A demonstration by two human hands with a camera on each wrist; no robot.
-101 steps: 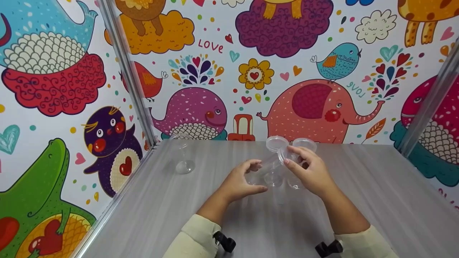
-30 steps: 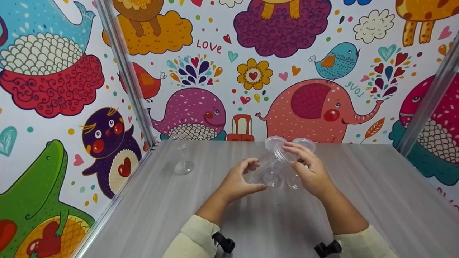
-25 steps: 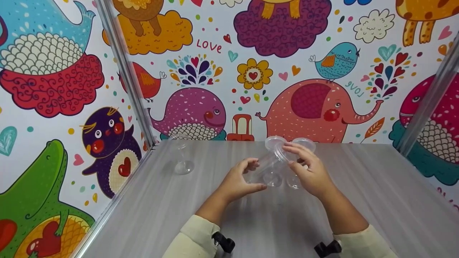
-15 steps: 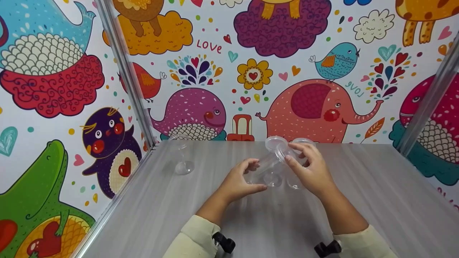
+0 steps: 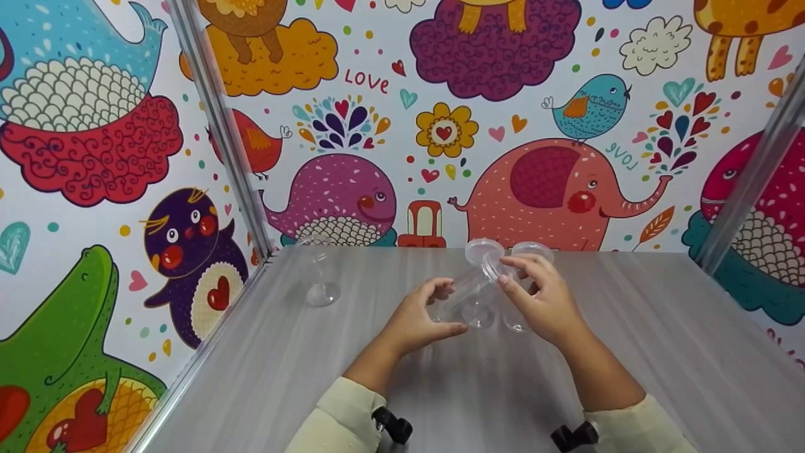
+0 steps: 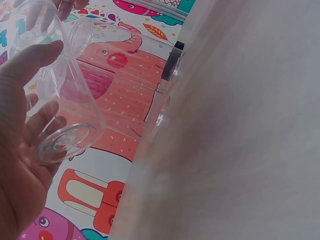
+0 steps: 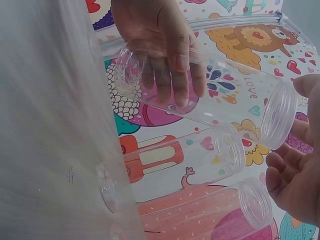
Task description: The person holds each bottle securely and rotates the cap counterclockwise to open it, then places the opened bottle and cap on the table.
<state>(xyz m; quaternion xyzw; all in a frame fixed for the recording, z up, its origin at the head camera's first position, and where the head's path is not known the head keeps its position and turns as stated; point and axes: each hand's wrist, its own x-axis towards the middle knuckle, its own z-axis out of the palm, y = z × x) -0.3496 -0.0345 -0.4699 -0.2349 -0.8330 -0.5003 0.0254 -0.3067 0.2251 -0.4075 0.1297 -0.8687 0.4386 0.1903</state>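
My left hand (image 5: 415, 321) grips the lower body of a clear plastic jar (image 7: 225, 102), thumb on one side and fingers on the other. The jar is tilted, its bottom (image 6: 67, 142) toward my left palm and its top leaning to the right. At that top end, my right hand (image 5: 547, 299) pinches the ridged clear lid (image 7: 280, 117) between thumb and fingers. Just behind stand two similar upright jars, one jar (image 5: 479, 314) in the middle and another jar (image 5: 517, 324) partly hidden by my right hand. The held jar looks see-through, with nothing visible inside.
Another clear jar (image 5: 324, 294) stands alone at the back left of the grey table (image 5: 478, 402). Walls printed with cartoon animals (image 5: 541, 195) close off the back and sides. Metal corner posts (image 5: 223, 126) rise where the walls meet.
About a second ago my right fingers lay straighter over the lid; they have since shifted back into a pinch at its edge. My left hand and the jar have stayed in place.
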